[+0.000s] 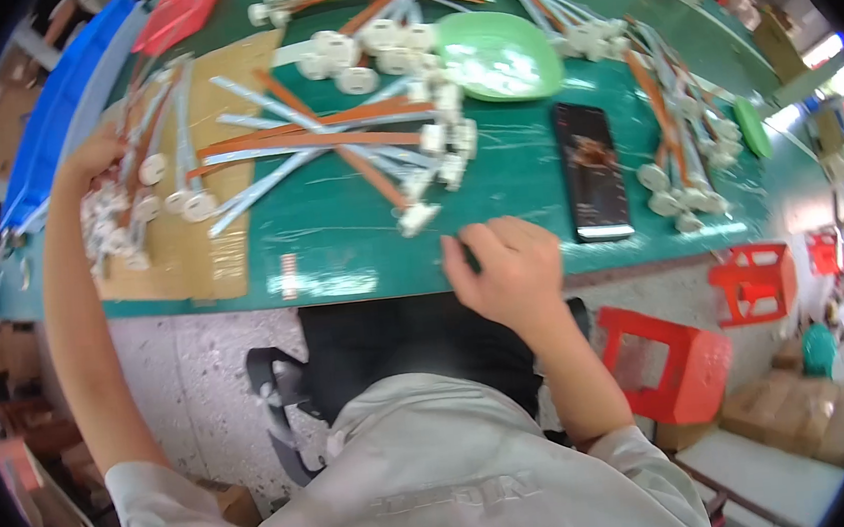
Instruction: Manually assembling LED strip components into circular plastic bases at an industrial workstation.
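Note:
At the far left of the green table, my left hand (100,157) is closed round some orange and pale blue strips (137,123) with white plastic ends; its fingertips are partly hidden and blurred. White ends (109,223) cluster just below that hand. My right hand (515,267) rests at the table's near edge with its fingers curled and its thumb beside them; nothing shows in it. Ahead of it lies a loose pile of orange and pale blue strips (321,137), their white round ends (449,136) mostly pointing right.
Brown cardboard (226,263) lies under the left strips. A green plastic tray (504,56) and a dark phone (593,173) lie right of the pile. Further strip bundles (670,111) are at the right and back. A blue bin (66,94) borders the left; red stools (687,366) stand right.

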A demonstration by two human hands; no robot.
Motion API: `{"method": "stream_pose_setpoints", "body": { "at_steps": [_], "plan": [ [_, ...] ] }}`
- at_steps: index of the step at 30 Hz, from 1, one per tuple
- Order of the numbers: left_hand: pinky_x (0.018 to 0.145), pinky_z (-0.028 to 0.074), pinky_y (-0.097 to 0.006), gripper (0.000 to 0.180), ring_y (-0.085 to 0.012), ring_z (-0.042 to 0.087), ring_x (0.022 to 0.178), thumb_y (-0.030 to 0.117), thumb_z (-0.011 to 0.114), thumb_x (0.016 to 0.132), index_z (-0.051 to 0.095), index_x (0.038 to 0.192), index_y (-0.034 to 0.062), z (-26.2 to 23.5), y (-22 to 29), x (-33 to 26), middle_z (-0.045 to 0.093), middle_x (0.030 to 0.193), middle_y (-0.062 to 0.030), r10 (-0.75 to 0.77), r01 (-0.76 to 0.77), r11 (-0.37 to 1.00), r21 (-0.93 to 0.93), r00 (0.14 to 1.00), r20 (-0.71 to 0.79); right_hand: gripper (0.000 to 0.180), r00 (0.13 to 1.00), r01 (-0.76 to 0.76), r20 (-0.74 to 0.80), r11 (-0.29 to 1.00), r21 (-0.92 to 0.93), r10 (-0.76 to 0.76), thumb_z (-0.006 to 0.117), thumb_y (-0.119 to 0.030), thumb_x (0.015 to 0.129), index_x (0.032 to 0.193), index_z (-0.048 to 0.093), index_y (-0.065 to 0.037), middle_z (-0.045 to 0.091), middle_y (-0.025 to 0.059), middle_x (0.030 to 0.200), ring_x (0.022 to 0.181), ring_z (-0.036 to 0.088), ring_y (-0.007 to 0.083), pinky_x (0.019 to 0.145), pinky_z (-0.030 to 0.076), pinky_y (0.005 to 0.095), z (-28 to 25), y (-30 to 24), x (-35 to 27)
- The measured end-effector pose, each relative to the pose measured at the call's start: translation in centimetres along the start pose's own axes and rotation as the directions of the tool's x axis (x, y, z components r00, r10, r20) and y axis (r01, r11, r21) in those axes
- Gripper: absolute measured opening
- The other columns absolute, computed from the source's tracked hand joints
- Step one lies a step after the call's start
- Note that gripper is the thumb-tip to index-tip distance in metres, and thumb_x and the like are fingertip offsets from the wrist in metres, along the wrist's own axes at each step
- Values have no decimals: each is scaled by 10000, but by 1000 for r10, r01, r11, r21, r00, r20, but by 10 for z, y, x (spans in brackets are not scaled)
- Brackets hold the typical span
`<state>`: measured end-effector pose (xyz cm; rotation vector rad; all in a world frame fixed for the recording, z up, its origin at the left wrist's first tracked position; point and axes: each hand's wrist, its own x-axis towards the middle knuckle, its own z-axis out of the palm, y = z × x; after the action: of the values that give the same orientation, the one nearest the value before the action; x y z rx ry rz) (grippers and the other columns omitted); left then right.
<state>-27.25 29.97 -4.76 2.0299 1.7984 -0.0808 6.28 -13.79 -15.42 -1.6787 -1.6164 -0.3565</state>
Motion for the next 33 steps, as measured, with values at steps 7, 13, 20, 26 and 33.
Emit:
{"method": "stream_pose_setpoints", "body": {
  "at_steps": [7,13,20,26,33],
  "plan": [
    [385,244,-200,201,-18,432,508,117,672,851,586,1032,100,-7,19,-20,573,657,20,186,-162,966,-199,977,105,145,1000,-18,2,998,-54,18,747,-30,732,742,605,-55,504,72,594,491,491,250,457,354,365,-8,0,-5],
    [382,208,-201,135,-31,365,457,210,581,961,578,997,80,-15,3,-40,489,589,33,265,-188,764,-618,964,35,142,1000,-26,5,999,-37,26,740,-22,738,733,601,-46,443,57,573,463,419,208,444,301,348,-4,-4,-4],
    [451,397,-275,229,-111,534,500,268,534,960,634,947,61,7,-5,-6,530,562,17,178,-250,874,-417,963,-203,143,1000,-30,-6,999,-33,30,740,-27,735,722,599,-48,438,54,566,464,422,210,443,302,350,-2,-5,0],
    [592,508,-342,302,-182,644,591,307,633,847,696,732,35,18,9,0,676,650,-86,385,-330,910,250,897,-218,141,1000,-20,-14,999,-28,19,736,-32,739,716,598,-52,442,53,566,466,428,214,443,309,347,-2,-5,-1],
    [666,531,-370,521,-254,671,708,524,766,656,762,809,26,38,33,-8,695,720,-154,259,-154,842,517,956,-136,190,1000,-16,3,998,-61,16,747,-63,714,682,559,-69,453,51,576,490,478,231,441,345,353,-4,-3,-4]
  ]
}}
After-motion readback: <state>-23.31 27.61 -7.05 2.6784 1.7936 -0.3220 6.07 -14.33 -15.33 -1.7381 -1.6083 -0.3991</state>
